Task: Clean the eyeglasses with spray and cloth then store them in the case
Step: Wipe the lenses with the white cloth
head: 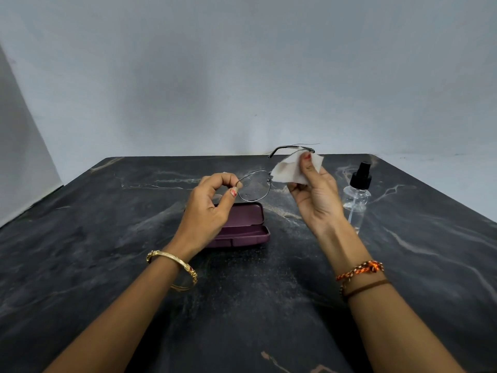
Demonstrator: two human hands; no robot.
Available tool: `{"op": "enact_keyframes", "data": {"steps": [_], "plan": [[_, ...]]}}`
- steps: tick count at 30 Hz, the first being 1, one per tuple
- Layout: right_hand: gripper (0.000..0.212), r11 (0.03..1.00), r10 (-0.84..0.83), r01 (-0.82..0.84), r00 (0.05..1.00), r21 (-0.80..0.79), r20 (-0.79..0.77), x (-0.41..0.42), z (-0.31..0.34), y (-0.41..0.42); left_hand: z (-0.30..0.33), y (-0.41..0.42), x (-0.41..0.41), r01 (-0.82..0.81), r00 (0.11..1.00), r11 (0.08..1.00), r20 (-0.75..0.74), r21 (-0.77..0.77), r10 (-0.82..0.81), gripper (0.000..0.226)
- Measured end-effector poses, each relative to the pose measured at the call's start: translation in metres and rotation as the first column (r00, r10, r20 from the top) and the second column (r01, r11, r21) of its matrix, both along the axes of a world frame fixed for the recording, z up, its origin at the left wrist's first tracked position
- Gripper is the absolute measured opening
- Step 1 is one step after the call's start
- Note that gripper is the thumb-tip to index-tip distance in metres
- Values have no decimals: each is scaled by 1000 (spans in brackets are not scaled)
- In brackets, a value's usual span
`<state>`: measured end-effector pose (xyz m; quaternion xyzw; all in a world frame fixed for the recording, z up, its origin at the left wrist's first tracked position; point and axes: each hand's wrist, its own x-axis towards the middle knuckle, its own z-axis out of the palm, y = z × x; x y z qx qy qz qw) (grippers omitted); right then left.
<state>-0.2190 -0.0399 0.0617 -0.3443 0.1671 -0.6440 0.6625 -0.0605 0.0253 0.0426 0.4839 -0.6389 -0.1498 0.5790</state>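
Thin-rimmed metal eyeglasses (254, 188) are hanging in the air over the dark marbled table (107, 238), their long axis running left to right between the hands. The left hand (212, 208) is pinching the outer rim of the near lens between thumb and forefinger. The right hand (314, 195) is pressing a small white cloth (290, 168) around the other lens, fingers closed on it. Directly below the left hand, an open maroon hard case (242, 224) is waiting, nearer that hand. A clear spray bottle with black nozzle (357, 192) is standing just right of the right hand.
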Motion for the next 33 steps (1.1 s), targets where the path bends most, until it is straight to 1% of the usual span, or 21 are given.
{"op": "enact_keyframes", "data": {"steps": [3,6,7,10,11,12,15,16,19,21,26,28,30,31,33], "plan": [[8,998,68,-69,996,3,57,3,-2,0,0,1,-3,6,999,1000,41,-11,-5,29],[12,996,94,-95,993,1,66,3,-5,-1,-1,2,-5,8,999,1000,31,-19,-7,29],[11,997,81,-80,996,-17,23,1,-5,-1,-1,1,-5,7,1000,1000,17,-18,-7,27],[11,993,-33,7,976,-121,-214,-4,-3,-2,2,1,-1,5,1000,1000,-31,-17,-5,25],[13,989,-72,36,964,-140,-257,-5,-3,-2,3,1,1,6,999,1000,-33,-22,-7,24],[15,988,-100,66,960,-136,-262,-5,-2,-2,4,1,1,12,1000,1000,-27,-25,-13,23],[13,991,-134,132,981,-26,-140,-4,-2,-1,5,2,-1,35,999,999,-8,-17,-36,10],[12,990,-138,140,985,13,-107,-4,-1,0,5,2,-1,41,999,999,-4,-12,-41,9],[9,987,-130,136,989,88,-69,1,-1,1,3,1,-2,49,999,999,21,-8,-49,12],[7,989,-107,113,993,99,-57,4,-2,2,3,1,-2,50,999,999,22,-5,-50,12],[8,998,-45,47,998,31,-53,3,-3,1,2,3,-4,49,999,999,20,-17,-49,15],[7,999,-25,21,992,-39,-122,-1,-2,-1,3,2,-2,39,999,999,12,-25,-39,20],[1,993,-43,12,964,-118,-261,-7,-2,-4,4,2,0,30,1000,999,10,-24,-29,24],[2,989,-66,17,943,-150,-328,-9,-3,-5,4,2,0,30,999,999,12,-21,-29,25],[12,981,-131,52,892,-189,-432,-14,-3,-7,4,2,-1,37,999,999,19,-13,-37,23]]}}
